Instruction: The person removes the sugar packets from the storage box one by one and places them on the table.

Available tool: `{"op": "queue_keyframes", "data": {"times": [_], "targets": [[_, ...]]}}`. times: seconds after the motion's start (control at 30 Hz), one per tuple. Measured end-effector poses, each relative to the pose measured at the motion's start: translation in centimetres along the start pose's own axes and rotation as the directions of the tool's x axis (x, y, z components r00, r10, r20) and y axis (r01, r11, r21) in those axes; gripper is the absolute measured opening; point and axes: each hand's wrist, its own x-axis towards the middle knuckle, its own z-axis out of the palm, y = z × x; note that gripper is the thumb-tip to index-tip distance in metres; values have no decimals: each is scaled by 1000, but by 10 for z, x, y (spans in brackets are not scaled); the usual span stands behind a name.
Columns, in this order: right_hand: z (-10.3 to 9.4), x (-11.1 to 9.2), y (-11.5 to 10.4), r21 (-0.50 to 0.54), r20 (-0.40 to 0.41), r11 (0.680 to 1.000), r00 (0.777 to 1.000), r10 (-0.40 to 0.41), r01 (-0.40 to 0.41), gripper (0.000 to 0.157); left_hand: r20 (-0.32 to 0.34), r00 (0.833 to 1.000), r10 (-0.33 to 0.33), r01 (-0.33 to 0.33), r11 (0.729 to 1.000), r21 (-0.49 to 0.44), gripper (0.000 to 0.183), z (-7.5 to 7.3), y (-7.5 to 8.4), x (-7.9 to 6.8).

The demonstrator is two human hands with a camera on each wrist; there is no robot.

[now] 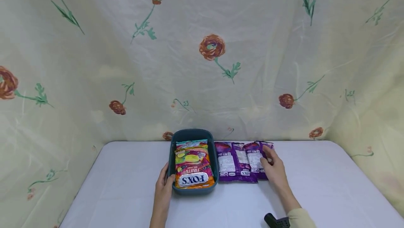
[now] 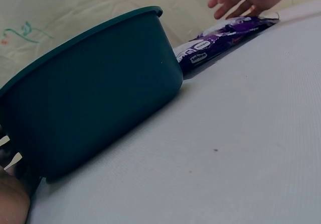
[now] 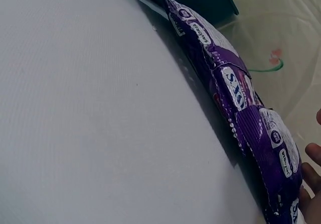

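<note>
In the head view, your dark teal bin [image 1: 197,192] is standing on the white table [image 1: 126,186] just left of lower centre. An orange Fox's Fruits bag [image 1: 192,166] is lying in it, lettering upside down, and what is looking like a teal-edged packet [image 1: 192,142] is showing behind it. Two purple Fox's bags [image 1: 226,166] are lying right of the bin, their edges overlapping. Your left hand [image 1: 162,189] is gripping the bin's near left corner, thumb at the rim. Your right hand [image 1: 276,170] is reaching over the right-hand purple bag, thumb and fingers parted and gently bent (whether a fingertip is touching the wrapper, I cannot tell). It is hiding that bag's right side. The lower edge is cutting off a black device [image 1: 277,221] beside your pale sleeve [image 1: 301,218].
</note>
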Motion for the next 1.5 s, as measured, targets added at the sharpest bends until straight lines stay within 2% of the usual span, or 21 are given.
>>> {"op": "queue_keyframes", "data": {"times": [0.13, 0.37, 0.73, 0.9, 1.1, 1.33, 1.5], "targets": [[5, 0, -2, 41, -7, 998, 999, -47, 47, 49, 0, 1000, -1, 1, 1000, -11, 56, -1, 0, -1], [14, -3, -5, -1, -13, 995, 995, -96, 96, 50, -5, 1000, -6, 6, 1000, -6, 56, -2, 0, -1], [29, -8, -16, 99, 43, 985, 988, -147, 142, 51, -8, 999, -33, 33, 999, -10, 56, -2, -1, -1], [38, -11, -20, 152, 55, 968, 977, -208, 198, 49, -6, 999, -37, 37, 999, -10, 57, -2, 0, -2], [48, -14, -25, 187, 74, 949, 959, -272, 255, 48, -6, 1000, 2, -2, 1000, -26, 56, 0, 0, -3], [55, -15, -41, 227, 115, 942, 954, -277, 247, 48, 0, 1000, 17, -17, 999, -42, 56, 0, 2, -3], [61, -16, -54, 188, 151, 957, 956, -251, 221, 47, 0, 1000, 12, -12, 999, -40, 56, 1, 3, -2]]}}
